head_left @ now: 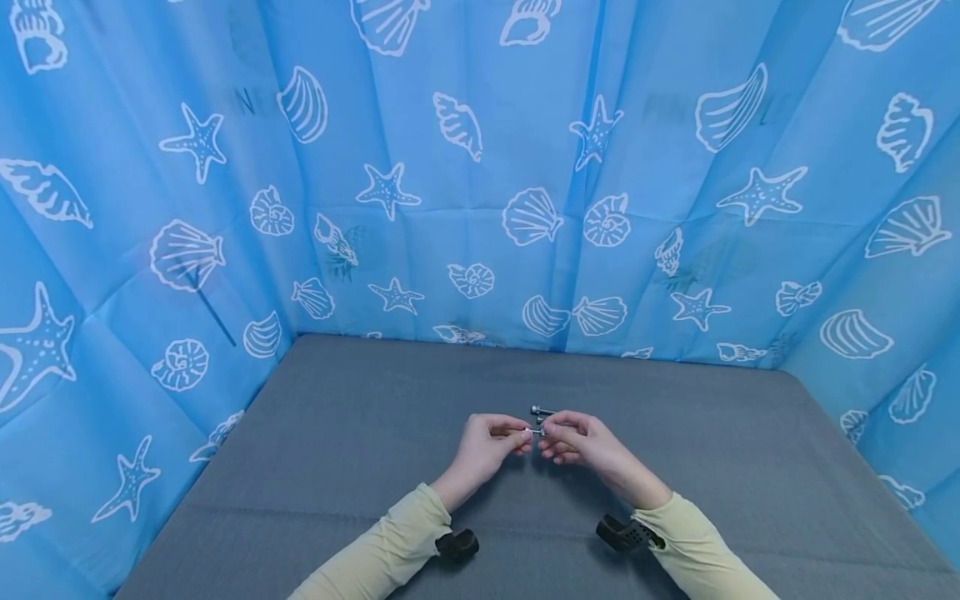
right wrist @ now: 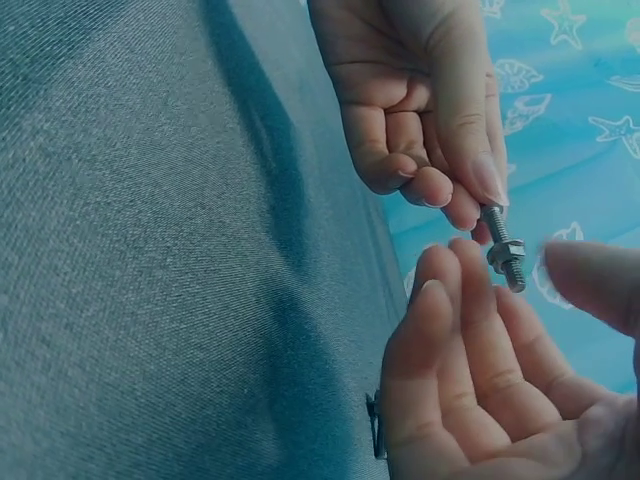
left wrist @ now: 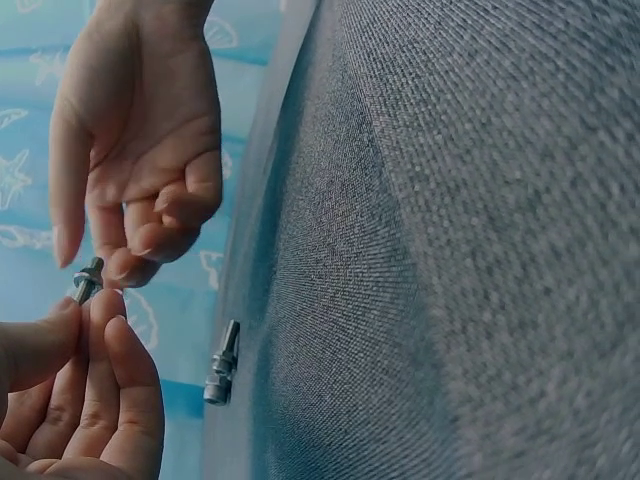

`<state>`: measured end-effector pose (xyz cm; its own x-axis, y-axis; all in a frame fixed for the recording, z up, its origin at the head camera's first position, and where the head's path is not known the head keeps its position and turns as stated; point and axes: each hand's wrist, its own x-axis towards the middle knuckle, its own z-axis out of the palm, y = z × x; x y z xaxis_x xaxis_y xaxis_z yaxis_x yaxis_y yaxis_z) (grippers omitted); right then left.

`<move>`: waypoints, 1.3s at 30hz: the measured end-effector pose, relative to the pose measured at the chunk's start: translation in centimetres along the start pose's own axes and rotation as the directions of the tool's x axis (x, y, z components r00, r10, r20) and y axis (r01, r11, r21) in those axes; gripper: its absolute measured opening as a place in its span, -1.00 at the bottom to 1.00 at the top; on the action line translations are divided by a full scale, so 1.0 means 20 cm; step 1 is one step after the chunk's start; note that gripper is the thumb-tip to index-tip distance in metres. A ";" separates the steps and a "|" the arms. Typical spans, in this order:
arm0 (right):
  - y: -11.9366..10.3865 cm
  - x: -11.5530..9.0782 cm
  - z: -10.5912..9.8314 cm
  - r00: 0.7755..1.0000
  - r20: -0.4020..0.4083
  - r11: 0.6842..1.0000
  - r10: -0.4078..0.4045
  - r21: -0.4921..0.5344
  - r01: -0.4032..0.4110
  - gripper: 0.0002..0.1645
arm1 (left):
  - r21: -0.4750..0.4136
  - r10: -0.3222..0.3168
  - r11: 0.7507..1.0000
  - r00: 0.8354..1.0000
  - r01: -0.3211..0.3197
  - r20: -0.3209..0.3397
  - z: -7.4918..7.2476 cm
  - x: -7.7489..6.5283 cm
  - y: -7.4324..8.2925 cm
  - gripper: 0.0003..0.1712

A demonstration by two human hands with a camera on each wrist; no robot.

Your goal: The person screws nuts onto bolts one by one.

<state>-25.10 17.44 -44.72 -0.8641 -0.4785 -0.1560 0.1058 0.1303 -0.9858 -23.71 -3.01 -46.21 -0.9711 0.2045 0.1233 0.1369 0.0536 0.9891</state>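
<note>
My left hand (head_left: 487,447) pinches one end of a small metal bolt (right wrist: 497,220) between thumb and fingers. A hex nut (right wrist: 506,255) sits on the bolt's thread, with the threaded tip poking out past it. Facing it, my right hand (head_left: 588,447) has its thumb and fingers parted on either side of the nut. In the right wrist view the right thumb (right wrist: 595,285) stands apart from the nut; whether a fingertip touches the bolt, I cannot tell. Another bolt (left wrist: 229,350) lies on the grey table just beyond the hands, with what looks like a nut on it.
Grey cloth covers the table (head_left: 360,392). Blue curtains (head_left: 465,250) with white shells and starfish hang behind it and along both sides. A black wrist device (head_left: 457,546) shows at the left sleeve, and another (head_left: 622,532) at the right.
</note>
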 end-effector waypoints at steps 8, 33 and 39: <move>-0.01 0.00 0.01 1.000 -0.011 0.999 -0.010 -0.052 0.010 -0.58 | 0.009 -0.013 1.000 1.000 0.013 0.002 0.00 0.01 -0.03 -0.84; 0.00 0.00 0.01 0.999 -0.021 0.999 -0.045 0.003 0.045 -0.56 | -0.018 -0.021 1.000 1.000 0.021 -0.005 0.00 0.02 -0.04 -0.87; 0.01 0.00 0.01 0.998 -0.040 0.999 -0.041 -0.012 0.040 -0.62 | -0.022 -0.031 0.999 1.000 0.031 0.004 0.00 0.02 -0.04 -0.89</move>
<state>-25.01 17.23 -44.93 -0.8865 -0.4486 -0.1133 0.0653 0.1211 -0.9905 -24.16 -2.96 -46.97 -0.9741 0.2066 0.0921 0.1020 0.0380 0.9941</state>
